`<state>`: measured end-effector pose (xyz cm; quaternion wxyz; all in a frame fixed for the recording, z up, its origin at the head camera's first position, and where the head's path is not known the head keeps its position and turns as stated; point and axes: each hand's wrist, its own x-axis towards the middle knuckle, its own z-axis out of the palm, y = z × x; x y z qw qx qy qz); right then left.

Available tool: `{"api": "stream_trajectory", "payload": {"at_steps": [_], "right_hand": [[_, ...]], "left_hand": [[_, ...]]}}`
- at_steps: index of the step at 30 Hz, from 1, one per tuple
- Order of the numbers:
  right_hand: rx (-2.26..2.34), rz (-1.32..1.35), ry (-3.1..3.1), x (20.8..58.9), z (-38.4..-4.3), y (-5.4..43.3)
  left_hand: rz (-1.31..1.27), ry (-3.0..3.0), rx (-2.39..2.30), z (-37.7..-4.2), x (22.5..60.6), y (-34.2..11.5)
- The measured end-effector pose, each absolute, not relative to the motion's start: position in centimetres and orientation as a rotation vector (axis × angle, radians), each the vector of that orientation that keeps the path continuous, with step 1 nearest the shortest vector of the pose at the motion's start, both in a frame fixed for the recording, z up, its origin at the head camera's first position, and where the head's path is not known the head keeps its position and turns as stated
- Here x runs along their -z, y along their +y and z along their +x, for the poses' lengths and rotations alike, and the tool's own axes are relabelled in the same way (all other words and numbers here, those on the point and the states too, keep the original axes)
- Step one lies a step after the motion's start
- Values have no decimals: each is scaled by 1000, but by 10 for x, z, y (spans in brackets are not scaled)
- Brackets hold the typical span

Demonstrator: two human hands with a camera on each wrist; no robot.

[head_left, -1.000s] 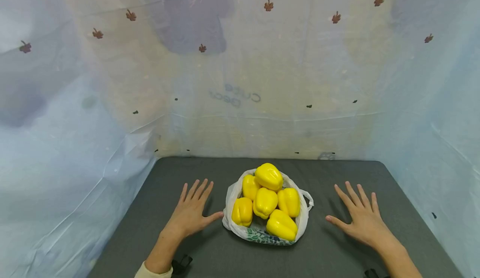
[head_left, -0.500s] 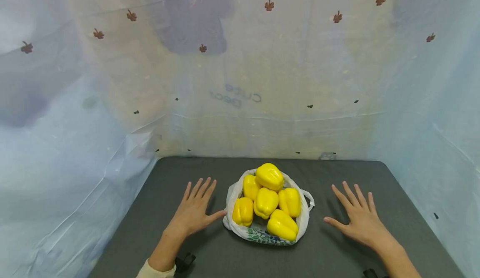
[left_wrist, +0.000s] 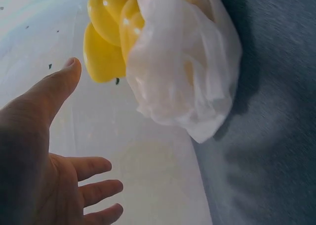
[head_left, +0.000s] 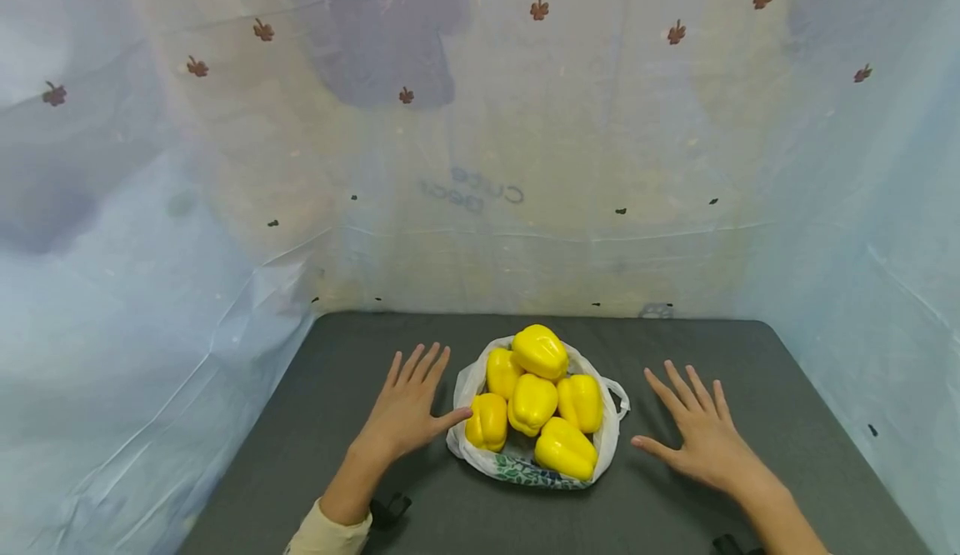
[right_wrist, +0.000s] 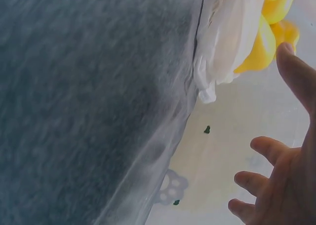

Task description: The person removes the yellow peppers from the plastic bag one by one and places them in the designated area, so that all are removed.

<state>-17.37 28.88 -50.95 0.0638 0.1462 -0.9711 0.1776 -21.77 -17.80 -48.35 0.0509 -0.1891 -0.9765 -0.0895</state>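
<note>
A white plastic bag [head_left: 468,384] with a green leaf print stands mid-table, its mouth wide and its top rolled down. Several yellow bell peppers [head_left: 532,405] fill it, one piled at the back on the others. My left hand [head_left: 405,415] hovers at the bag's left side with fingers spread; its thumb overlaps the rim and the leftmost pepper [head_left: 486,423] in the head view. On the right, my other hand [head_left: 705,442] is spread in the air, apart from the bag's loop handle [head_left: 619,398]. In both wrist views the palms face the bag [left_wrist: 168,72] and hold nothing.
The dark grey table [head_left: 390,338] has rounded far corners. A pale plastic curtain [head_left: 480,138] with leaf prints hangs behind it and along both sides. Dark wrist straps [head_left: 390,509] show under the forearms.
Both hands have moved inward toward the bag, the left one to the right and slightly forward, the right one to the left. The bag and peppers stay put.
</note>
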Motion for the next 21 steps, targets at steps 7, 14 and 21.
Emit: {"api": "stream_trajectory", "payload": {"at_steps": [7, 14, 21], "right_hand": [[-549, 474, -2945, 509, -176, 279], [-561, 506, -2942, 509, -175, 272], [-573, 555, -2935, 512, -174, 266]], "left_hand": [[-579, -2942, 278, -221, 477, -164], [-590, -2942, 286, -227, 476, -150], [-626, -2919, 319, -232, 472, -135]]}}
